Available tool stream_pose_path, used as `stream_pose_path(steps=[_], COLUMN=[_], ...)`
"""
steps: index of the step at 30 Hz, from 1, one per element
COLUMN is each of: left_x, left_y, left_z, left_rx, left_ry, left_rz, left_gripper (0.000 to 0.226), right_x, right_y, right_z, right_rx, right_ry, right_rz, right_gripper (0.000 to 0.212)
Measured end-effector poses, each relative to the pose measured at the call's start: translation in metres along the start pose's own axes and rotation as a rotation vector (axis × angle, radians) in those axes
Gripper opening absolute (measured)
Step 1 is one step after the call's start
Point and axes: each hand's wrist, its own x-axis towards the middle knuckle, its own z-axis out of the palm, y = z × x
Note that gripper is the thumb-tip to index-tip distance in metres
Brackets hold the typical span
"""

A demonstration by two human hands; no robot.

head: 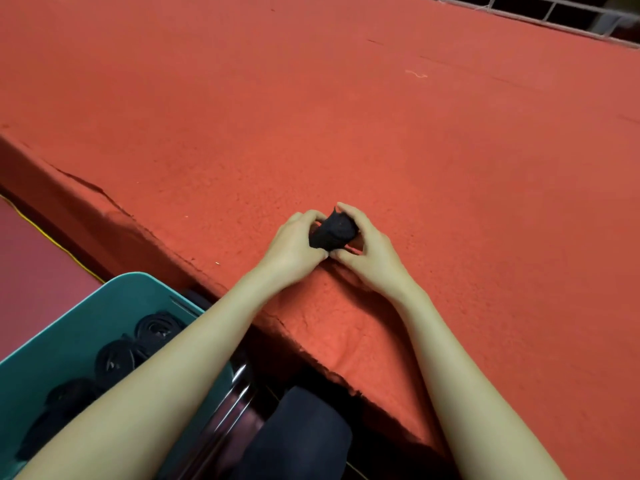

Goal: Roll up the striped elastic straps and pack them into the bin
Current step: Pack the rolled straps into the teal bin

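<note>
Bin point(69, 327) with coiled straps point(116, 358) inside; fingers point(306, 216) of left hand point(294, 251) and right hand point(372, 254) round dark roll point(334, 232)

Left hand point(294, 245), right hand point(372, 249) — both round a dark strap roll point(333, 232)

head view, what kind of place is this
Probably a workshop or packing station: a wide table covered in red cloth, a teal bin holding rolled straps beside it, and a left hand and right hand gripping another strap.
</note>
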Motion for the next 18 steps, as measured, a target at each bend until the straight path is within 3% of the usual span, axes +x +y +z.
stream_pose_path(steps=[5, 9, 18], left_x=[-0.064, -0.128, -0.229], left_y=[-0.016, -0.038, -0.113], left_z=[-0.032, -0.064, -0.138], left_rx=[-0.112, -0.191, -0.044], left_ry=[0.14, 0.271, 0.24], left_rz=[0.043, -0.104, -0.412], left_gripper=[0.045, 0.038, 0.037], right_x=[-0.019, -0.029, -0.039], right_y=[-0.042, -0.085, -0.133], right_z=[0.019, 0.056, 0.187], right_rx=[-0.084, -0.184, -0.225], right_ry=[-0.142, -0.373, -0.706], right_rz=[-0.176, -0.307, -0.459], right_gripper=[0.065, 0.067, 0.041])
